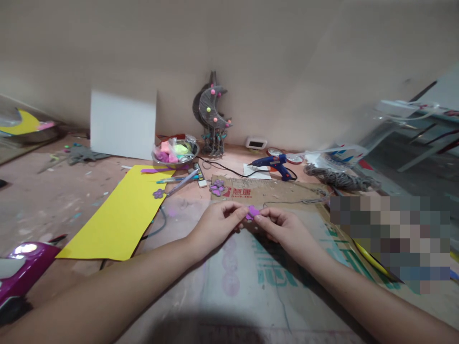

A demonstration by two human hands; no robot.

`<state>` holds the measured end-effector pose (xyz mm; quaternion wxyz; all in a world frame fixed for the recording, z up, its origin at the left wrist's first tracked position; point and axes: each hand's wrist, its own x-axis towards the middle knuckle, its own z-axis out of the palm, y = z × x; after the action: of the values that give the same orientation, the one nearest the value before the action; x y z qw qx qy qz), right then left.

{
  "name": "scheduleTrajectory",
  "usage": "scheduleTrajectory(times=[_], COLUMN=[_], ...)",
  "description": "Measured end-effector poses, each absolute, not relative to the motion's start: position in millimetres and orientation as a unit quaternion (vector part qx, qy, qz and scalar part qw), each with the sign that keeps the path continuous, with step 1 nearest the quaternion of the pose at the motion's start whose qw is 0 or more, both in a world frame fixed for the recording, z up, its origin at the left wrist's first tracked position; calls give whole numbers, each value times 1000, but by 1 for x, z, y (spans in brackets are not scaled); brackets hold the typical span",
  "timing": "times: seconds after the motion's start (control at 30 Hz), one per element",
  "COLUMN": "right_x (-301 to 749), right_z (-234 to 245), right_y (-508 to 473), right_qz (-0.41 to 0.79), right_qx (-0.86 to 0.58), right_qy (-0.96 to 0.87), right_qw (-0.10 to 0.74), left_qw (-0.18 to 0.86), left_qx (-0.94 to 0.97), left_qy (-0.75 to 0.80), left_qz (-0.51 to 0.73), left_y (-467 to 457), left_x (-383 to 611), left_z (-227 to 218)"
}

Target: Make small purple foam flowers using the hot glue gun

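A small purple flower-like piece (252,212) is pinched between my two hands, above the cardboard. My left hand (224,219) has thumb and fingers closed on its left side. From the other side my right hand (281,227) grips it with thumb and forefinger. Thin grey yarn (297,202) trails across the cardboard behind my right hand. Just beyond my hands lie purple flowers with grey outlines (217,188). One more such flower (158,193) rests on the yellow sheet (111,220).
A blue glue gun (276,165) lies at the back, near a grey yarn bundle (340,179). A metal bowl (175,160) holds colourful packets. Behind stands a grey crescent-moon ornament (213,110). Pens (182,182) lie by the yellow sheet. At left is a magenta device (30,267).
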<state>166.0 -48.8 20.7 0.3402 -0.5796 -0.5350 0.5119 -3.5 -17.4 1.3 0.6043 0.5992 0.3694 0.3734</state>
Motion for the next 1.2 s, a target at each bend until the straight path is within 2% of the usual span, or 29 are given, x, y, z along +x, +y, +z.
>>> scheduleTrajectory(times=[0.57,0.97,1.2], right_x=[168,168,165], right_z=[17,18,20], right_y=[-47,-47,-48], right_qz=[393,382,364], right_qx=[-611,-602,-605], right_qy=[-619,-635,-643], right_qw=[299,298,295], left_qw=[600,645,628], left_qx=[592,559,571], left_qy=[413,387,397], left_qz=[344,349,349], left_y=[-16,-16,-14], left_x=[0,1,1], left_z=[0,2,-4])
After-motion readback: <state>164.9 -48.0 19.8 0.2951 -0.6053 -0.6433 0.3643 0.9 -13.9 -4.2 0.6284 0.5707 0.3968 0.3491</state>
